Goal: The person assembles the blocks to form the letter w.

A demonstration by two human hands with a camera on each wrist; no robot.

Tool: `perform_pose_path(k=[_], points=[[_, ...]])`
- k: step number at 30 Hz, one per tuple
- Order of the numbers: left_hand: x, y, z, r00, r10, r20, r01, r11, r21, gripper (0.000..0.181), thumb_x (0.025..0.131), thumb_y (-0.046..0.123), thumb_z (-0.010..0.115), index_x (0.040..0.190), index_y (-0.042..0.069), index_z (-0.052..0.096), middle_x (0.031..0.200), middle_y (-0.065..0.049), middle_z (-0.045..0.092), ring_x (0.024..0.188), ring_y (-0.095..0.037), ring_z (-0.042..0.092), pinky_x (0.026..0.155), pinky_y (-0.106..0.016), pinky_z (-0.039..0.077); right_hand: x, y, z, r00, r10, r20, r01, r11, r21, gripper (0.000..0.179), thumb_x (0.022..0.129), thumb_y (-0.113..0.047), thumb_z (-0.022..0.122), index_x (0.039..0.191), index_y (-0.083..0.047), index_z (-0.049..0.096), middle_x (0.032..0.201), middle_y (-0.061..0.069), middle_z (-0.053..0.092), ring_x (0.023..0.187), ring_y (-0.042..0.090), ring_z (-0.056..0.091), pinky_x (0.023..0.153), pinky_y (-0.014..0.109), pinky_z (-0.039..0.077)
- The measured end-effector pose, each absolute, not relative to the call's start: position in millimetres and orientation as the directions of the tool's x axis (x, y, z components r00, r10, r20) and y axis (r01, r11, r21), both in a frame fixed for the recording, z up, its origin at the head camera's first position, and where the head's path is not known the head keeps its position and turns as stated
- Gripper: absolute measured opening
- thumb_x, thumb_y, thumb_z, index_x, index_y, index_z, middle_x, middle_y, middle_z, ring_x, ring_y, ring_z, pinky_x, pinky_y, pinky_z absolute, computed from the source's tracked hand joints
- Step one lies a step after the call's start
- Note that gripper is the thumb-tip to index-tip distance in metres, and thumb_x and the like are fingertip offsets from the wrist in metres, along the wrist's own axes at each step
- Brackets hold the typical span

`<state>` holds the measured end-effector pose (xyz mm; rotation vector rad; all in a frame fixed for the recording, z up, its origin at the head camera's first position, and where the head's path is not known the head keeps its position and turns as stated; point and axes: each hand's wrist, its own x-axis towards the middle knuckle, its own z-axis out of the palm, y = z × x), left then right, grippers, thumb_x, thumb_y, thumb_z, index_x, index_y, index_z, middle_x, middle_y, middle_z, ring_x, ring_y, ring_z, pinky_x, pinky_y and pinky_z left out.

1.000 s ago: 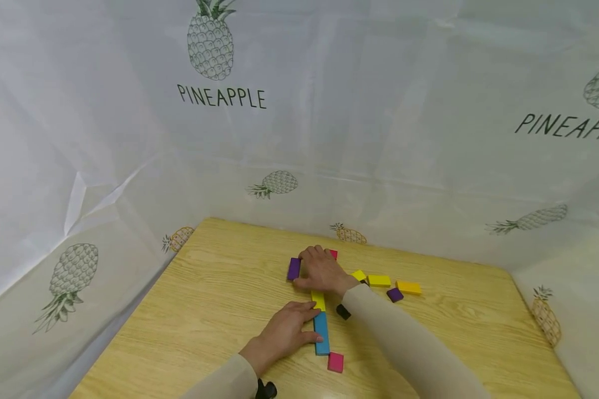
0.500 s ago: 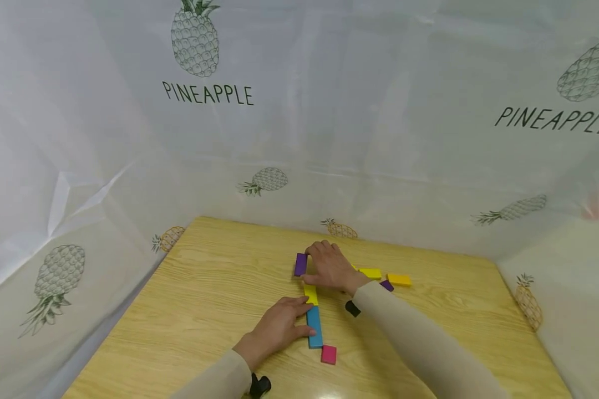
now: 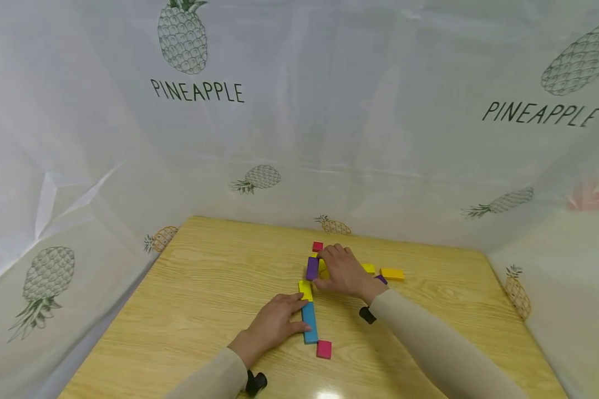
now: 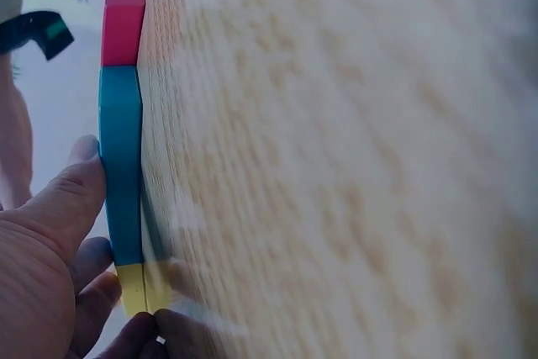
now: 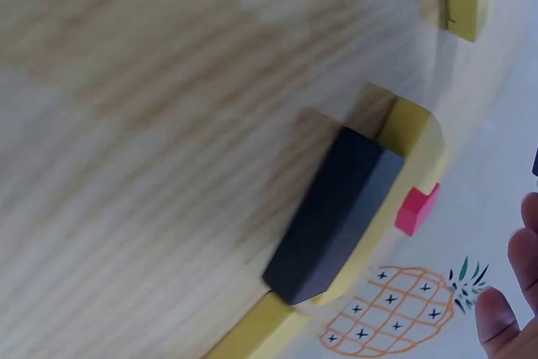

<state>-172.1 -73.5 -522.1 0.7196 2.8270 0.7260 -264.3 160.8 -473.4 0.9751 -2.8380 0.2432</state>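
Note:
My right hand (image 3: 346, 271) pinches a purple block (image 3: 311, 268) between thumb and fingertips, just beyond the far end of a short row of blocks. In the right wrist view only its fingertips (image 5: 496, 319) show at the right edge. My left hand (image 3: 272, 322) lies along the row's left side, its fingers (image 3: 298, 297) touching the yellow block (image 3: 305, 290) and its thumb at the blue block (image 3: 310, 322). The left wrist view has the thumb against the blue block's side (image 4: 120, 166). A pink block (image 3: 324, 349) stands at the blue block's near end.
Beyond the right hand are a pink block (image 3: 318, 246) and partly hidden yellow ones. To the right lie a yellow block (image 3: 368, 269), an orange-yellow block (image 3: 392, 274) and a small purple block (image 3: 381, 279). In the right wrist view a black block (image 5: 332, 216) sits against a yellow block (image 5: 408, 128).
My right hand has moved right with the purple block, uncovering the far pink block. The left hand stays at the yellow and blue blocks. The head view has shifted slightly.

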Motion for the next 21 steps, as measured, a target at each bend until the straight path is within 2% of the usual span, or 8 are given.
perform_pose_path(k=[8,21], points=[[-173.5,-72.5,-522.6,-0.876,0.481,-0.016,0.413,0.769,0.488,0.062,0.097,0.053,0.071,0.149,0.018,0.063,0.158,-0.007,0.055,0.145,-0.031,0.051,0.118,-0.051,0.046,-240.9,181.2,-476.7,-0.784,-0.588,0.201,-0.616,0.777,-0.128,0.058,0.092,-0.051,0.076,0.128,-0.007,0.063,0.125,0.009,0.063,0.113,0.03,0.056,0.098,0.052,0.047],[-172.4,-72.7,-523.0,-0.872,0.489,-0.007,0.425,0.766,0.483,0.062,0.098,0.05,0.072,0.15,0.017,0.063,0.158,-0.008,0.055,0.145,-0.031,0.051,0.118,-0.051,0.046,-210.1,209.6,-489.8,-0.803,-0.563,0.194,-0.589,0.799,-0.122,0.06,0.09,-0.051,0.078,0.128,-0.007,0.064,0.124,0.009,0.065,0.112,0.03,0.058,0.097,0.052,0.05]])
